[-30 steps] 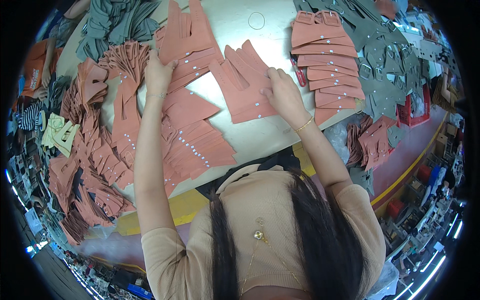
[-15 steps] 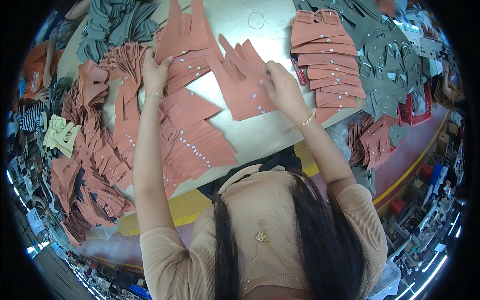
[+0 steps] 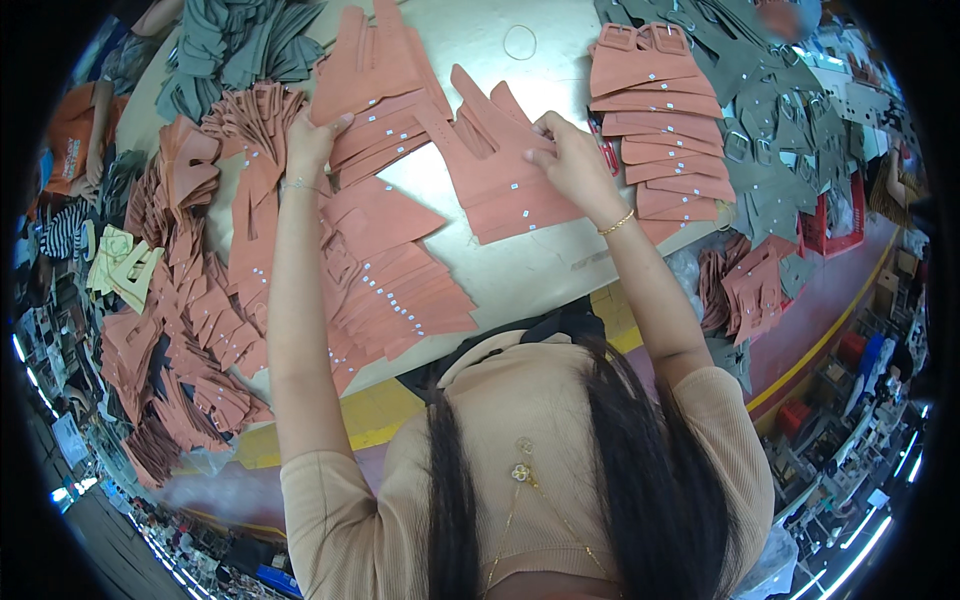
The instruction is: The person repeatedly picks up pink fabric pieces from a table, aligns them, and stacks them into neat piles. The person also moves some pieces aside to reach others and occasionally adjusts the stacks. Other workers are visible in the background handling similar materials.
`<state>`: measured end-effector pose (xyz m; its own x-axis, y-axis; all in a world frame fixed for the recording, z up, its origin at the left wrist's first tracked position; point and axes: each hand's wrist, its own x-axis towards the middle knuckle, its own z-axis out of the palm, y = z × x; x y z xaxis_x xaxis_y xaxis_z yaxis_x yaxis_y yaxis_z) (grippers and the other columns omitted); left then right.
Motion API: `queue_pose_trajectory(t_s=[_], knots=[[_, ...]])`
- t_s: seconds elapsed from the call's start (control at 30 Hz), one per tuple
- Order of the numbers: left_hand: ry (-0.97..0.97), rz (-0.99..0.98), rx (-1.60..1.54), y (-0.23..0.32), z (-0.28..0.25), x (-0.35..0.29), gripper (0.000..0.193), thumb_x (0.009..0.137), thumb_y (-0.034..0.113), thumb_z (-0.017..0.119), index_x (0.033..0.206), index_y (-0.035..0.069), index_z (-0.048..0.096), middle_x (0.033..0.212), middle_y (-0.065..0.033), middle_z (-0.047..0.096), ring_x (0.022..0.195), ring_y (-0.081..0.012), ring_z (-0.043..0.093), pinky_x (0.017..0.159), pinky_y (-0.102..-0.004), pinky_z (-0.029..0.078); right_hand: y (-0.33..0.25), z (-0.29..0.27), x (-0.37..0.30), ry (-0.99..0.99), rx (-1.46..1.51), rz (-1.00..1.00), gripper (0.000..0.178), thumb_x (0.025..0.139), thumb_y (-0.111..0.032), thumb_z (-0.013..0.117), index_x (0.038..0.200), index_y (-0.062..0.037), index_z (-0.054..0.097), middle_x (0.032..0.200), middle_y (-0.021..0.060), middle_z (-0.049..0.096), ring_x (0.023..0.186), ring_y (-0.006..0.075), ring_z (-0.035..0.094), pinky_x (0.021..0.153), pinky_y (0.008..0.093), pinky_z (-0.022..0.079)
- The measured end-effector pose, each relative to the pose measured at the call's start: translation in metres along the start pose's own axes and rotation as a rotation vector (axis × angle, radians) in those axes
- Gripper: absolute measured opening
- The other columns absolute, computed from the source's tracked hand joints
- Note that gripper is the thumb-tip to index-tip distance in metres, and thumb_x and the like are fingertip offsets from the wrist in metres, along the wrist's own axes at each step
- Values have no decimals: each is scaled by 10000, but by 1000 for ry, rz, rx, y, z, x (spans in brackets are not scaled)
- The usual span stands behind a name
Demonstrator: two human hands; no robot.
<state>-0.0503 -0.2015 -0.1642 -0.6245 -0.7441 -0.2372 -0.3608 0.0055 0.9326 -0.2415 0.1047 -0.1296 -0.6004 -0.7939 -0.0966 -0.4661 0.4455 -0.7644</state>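
My right hand point(image 3: 580, 170) is closed, thumb and forefinger pinching the right edge of a flat salmon leather-like cut piece point(image 3: 490, 195). This piece has two pointed straps and small white labels, and it lies over the table point(image 3: 475, 285). At the left, my left hand point(image 3: 312, 145) grips the left edge of a salmon stack point(image 3: 375, 95) with strap-like tops, thumb on top and the other fingers mostly hidden. Beneath that stack fans another pile of labelled salmon pieces point(image 3: 400, 290).
Overlapping salmon pieces with buckles point(image 3: 665, 120) form a column on the right, with red-handled scissors partly hidden beside it. Grey-green pieces point(image 3: 755, 130) lie beyond, and more point(image 3: 235, 50) at the far left. Salmon heaps point(image 3: 185, 260) crowd the left edge. A red crate point(image 3: 835, 215) stands at right.
My right hand has closed on the edge of the strapped salmon piece and shifted it slightly right. My left hand stays at the stack almost unmoved.
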Motion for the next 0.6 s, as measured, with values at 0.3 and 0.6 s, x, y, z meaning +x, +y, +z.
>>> queue_pose_trajectory(t_s=[0.3,0.6], knots=[[22,-14,-69,8,3,-6,454,774,17,721,1198,-46,570,1108,-110,656,963,-157,622,874,-266,475,-11,9,16,27,-52,-23,255,805,-108,694,968,12,539,923,191,646,840,340,633,741,391,485],[64,27,-74,10,7,-10,459,768,8,720,1197,-47,567,1090,-109,661,938,-158,631,849,-263,488,-19,0,9,8,-29,73,258,796,-80,697,960,22,526,932,213,640,842,362,623,744,408,472]])
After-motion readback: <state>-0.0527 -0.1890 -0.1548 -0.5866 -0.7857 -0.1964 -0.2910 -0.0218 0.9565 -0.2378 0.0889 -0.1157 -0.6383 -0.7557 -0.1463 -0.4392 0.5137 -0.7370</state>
